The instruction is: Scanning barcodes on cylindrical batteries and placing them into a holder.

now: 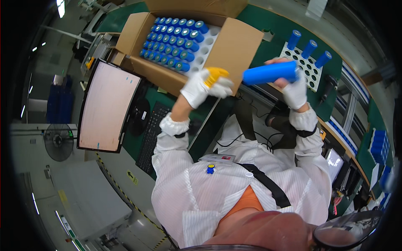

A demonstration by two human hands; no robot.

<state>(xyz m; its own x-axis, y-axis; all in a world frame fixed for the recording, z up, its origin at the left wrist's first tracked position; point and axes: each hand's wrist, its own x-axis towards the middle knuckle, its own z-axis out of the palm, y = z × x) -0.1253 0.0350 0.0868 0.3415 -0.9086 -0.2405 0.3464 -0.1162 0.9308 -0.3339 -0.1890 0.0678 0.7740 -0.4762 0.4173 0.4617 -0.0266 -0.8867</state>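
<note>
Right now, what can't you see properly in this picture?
All in the head view:
Left hand: blurred, so its finger shapes are unclear.
Right hand: partly hidden behind the blue cylinder it holds.
Cardboard box: its bottom is covered by the white tray and rows of blue cylinders.
Monitor: its writing is too small to read.

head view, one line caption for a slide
Right hand holds a blue cylinder near a white tray; left hand near an open cardboard box.
</note>
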